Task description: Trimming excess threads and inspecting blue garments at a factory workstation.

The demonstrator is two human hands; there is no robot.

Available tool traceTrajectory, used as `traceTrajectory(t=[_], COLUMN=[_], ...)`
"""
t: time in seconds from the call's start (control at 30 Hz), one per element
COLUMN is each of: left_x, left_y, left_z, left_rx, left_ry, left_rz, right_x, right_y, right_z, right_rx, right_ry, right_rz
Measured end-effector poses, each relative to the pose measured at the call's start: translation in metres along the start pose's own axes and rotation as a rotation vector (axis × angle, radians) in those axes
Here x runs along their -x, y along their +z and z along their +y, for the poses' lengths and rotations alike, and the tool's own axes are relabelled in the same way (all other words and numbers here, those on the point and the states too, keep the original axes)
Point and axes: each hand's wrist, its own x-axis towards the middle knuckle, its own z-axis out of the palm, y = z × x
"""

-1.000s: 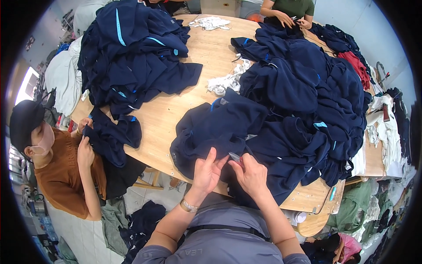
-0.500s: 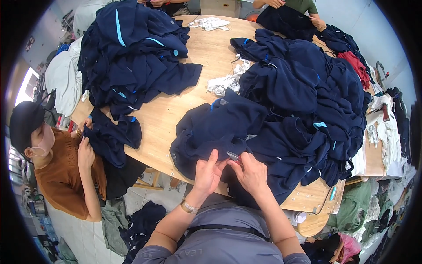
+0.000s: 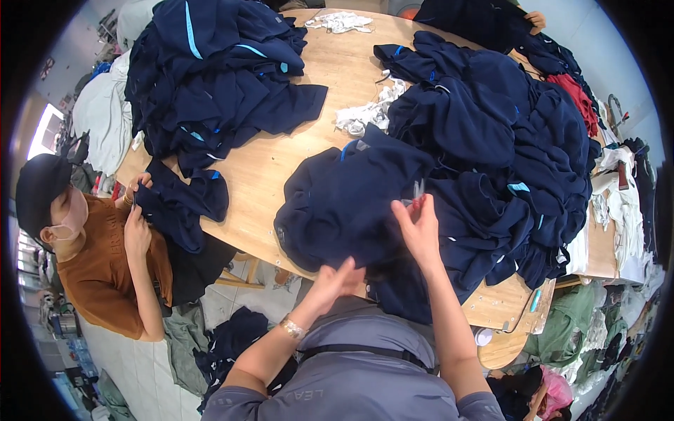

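A dark navy garment [image 3: 337, 203] lies bunched on the table in front of me, with a bright blue strip at its far edge. My right hand [image 3: 420, 228] is over its right side, closed round small scissors [image 3: 419, 189] with a metal tip and a bit of red at the grip. Motion blurs the blades, so their exact kind is unclear. Down at the garment's near edge is my left hand [image 3: 335, 286], fingers stretched out and slightly smeared, holding nothing that I can see. Whether it touches the cloth cannot be made out.
Navy garments are heaped at right [image 3: 484, 133] and far left [image 3: 217, 77]. White scraps [image 3: 368, 112] lie on the wooden table [image 3: 270, 175]. A masked co-worker [image 3: 105, 259] at left handles a navy piece. Another person's hand [image 3: 536, 22] holds dark cloth at the back.
My hands have moved apart: the left drew down toward the table's near edge, the right went up and right with the scissors. The co-worker at the back has mostly left view.
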Motion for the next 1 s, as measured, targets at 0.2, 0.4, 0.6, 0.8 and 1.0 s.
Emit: traceTrajectory(t=[0.2, 0.4, 0.6, 0.8, 1.0], left_x=[0.036, 0.007, -0.019, -0.029, -0.065], left_y=[-0.006, 0.029, 0.023, 0.038, 0.007], left_z=[0.024, 0.043, 0.053, 0.062, 0.077], left_rx=[-0.73, -1.291, -1.545, -1.604, -1.502], left_ry=[0.001, 1.061, 1.033, 0.911, 0.869], left_rz=[0.13, 0.24, 0.166, -0.054, 0.438], right_x=[-0.002, -0.015, -0.018, -0.01, 0.012], right_y=[0.016, 0.019, 0.006, -0.013, 0.023], right_z=[0.039, 0.025, 0.017, 0.002, 0.011], right_rx=[0.402, 0.169, -0.799, -0.277, 0.483], right_ry=[-0.12, 0.084, 0.15, 0.125, 0.062], right_rz=[-0.136, -0.208, 0.216, 0.194, -0.076])
